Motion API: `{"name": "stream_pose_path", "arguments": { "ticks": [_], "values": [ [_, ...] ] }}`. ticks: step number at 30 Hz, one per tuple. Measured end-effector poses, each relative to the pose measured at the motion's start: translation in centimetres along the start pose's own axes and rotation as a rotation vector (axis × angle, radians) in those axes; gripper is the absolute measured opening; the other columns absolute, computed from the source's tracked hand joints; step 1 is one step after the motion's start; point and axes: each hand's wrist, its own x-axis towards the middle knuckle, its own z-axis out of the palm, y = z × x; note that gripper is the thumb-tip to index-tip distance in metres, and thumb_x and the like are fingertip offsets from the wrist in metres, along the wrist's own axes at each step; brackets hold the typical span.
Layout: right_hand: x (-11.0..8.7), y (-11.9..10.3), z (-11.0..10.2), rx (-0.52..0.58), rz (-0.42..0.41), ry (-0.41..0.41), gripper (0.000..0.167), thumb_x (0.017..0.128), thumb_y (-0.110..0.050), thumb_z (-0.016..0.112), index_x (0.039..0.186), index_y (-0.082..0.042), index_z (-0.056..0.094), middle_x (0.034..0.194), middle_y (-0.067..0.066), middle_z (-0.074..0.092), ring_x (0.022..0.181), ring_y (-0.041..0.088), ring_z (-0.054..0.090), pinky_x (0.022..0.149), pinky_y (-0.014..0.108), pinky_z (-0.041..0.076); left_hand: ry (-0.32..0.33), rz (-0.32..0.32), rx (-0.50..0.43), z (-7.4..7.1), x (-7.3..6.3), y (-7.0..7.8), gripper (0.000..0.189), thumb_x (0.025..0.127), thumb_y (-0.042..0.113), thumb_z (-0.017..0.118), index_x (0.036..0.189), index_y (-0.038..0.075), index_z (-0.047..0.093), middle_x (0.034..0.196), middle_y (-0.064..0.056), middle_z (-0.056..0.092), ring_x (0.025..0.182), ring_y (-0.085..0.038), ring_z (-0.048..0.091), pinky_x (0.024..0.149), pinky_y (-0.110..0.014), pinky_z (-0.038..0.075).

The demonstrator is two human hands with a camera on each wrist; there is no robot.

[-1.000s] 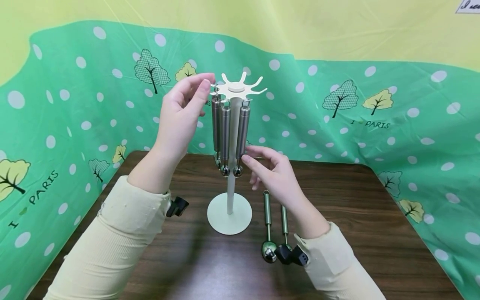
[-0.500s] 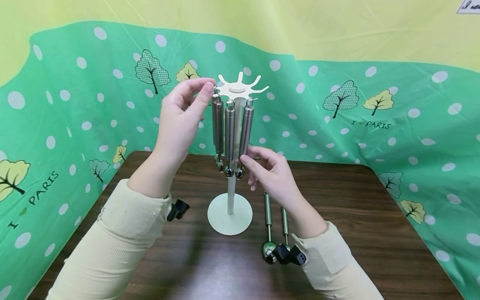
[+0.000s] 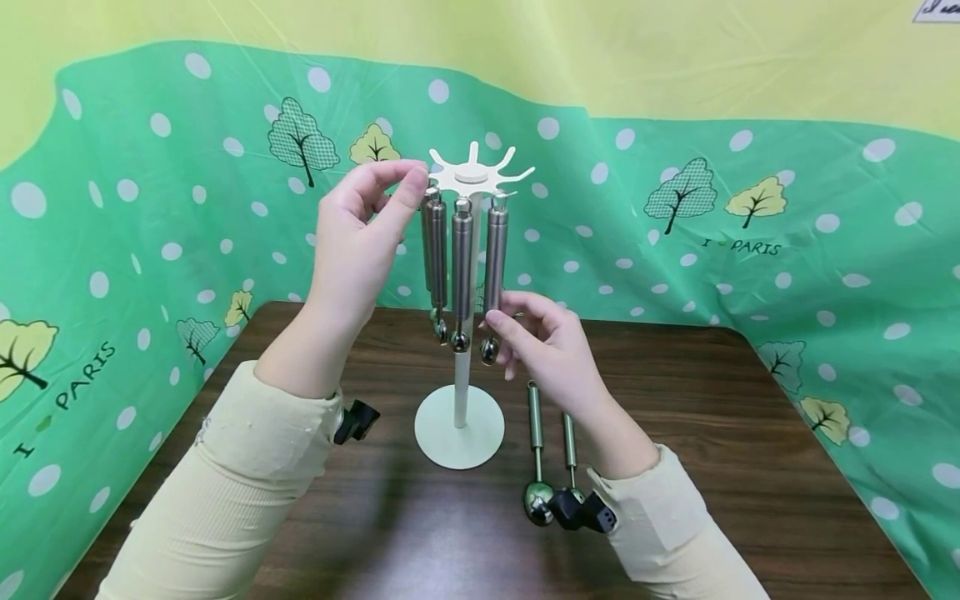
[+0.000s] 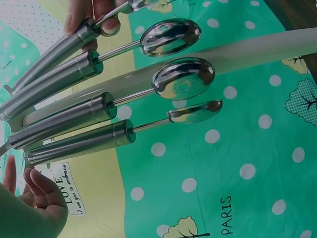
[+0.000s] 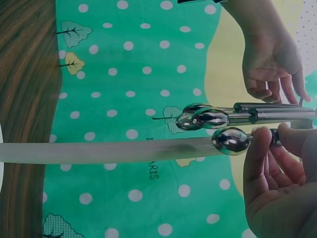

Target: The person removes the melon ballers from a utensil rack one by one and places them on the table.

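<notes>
A white rotating utensil rack [image 3: 471, 177] with curved hook arms stands upright on a round base [image 3: 459, 429]. Several metal melon ballers hang from it by their end rings, one in front at the centre [image 3: 462, 267]. My left hand [image 3: 363, 221] pinches the tip of a hook arm on the rack's left, thumb against fingers. Low on the handle of the right-hand melon baller [image 3: 496, 254], my right hand [image 3: 551, 346] grips with thumb and fingers. Its shiny bowl [image 5: 231, 141] shows beside the fingers in the right wrist view. Small holes mark the bowls [image 4: 183, 79] in the left wrist view.
Two more metal utensils with round ends, a nearer one [image 3: 536, 450] and another [image 3: 570, 442], lie on the dark wooden table [image 3: 690, 467] below my right wrist, partly covered by the wrist camera. A green polka-dot curtain [image 3: 637, 250] surrounds the table.
The rack has turned a little, its front ballers shifting right and its back arms left. My left fingertips have come slightly down and nearer. My right hand keeps its grip on the baller.
</notes>
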Motion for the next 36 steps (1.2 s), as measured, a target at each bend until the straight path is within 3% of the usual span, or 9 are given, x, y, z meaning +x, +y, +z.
{"name": "stream_pose_path", "arguments": {
  "ticks": [6,15,22,36],
  "values": [
    [-0.1,-0.2,-0.2,0.047,-0.040,0.040,0.023,0.096,0.000,0.060,0.117,0.008,0.062,0.083,-0.010,0.069,0.058,0.013,0.061,0.054,0.032,0.057,0.007,0.010,-0.001,0.1,0.0,-0.1,0.030,0.097,0.024,0.065,0.116,0.003,0.068,0.095,0.011,0.063,0.066,-0.013,0.042,0.057,-0.024,0.037],
    [-0.5,-0.6,-0.3,0.040,-0.056,0.082,0.021,0.095,0.000,0.060,0.115,0.007,0.063,0.081,-0.010,0.068,0.058,0.011,0.061,0.056,0.032,0.059,0.014,0.008,-0.013,0.1,0.0,-0.1,0.027,0.096,0.024,0.066,0.113,0.003,0.069,0.100,0.010,0.066,0.065,-0.013,0.040,0.056,-0.024,0.035],
    [-0.9,-1.0,-0.5,0.078,-0.082,0.107,0.018,0.096,0.000,0.060,0.111,0.008,0.062,0.082,-0.006,0.070,0.055,0.011,0.060,0.054,0.030,0.057,0.021,0.008,-0.010,0.1,-0.1,0.1,0.026,0.093,0.024,0.069,0.110,0.004,0.070,0.090,0.012,0.066,0.065,-0.013,0.041,0.054,-0.024,0.033],
    [-2.4,0.1,-1.3,0.114,-0.069,0.181,0.014,0.092,0.003,0.063,0.101,-0.007,0.066,0.078,-0.003,0.070,0.052,0.010,0.058,0.049,0.027,0.055,0.033,0.010,-0.013,0.1,-0.2,0.3,0.008,0.090,0.023,0.073,0.094,0.017,0.070,0.103,0.011,0.070,0.066,-0.013,0.040,0.052,-0.023,0.031]
  ]
}}
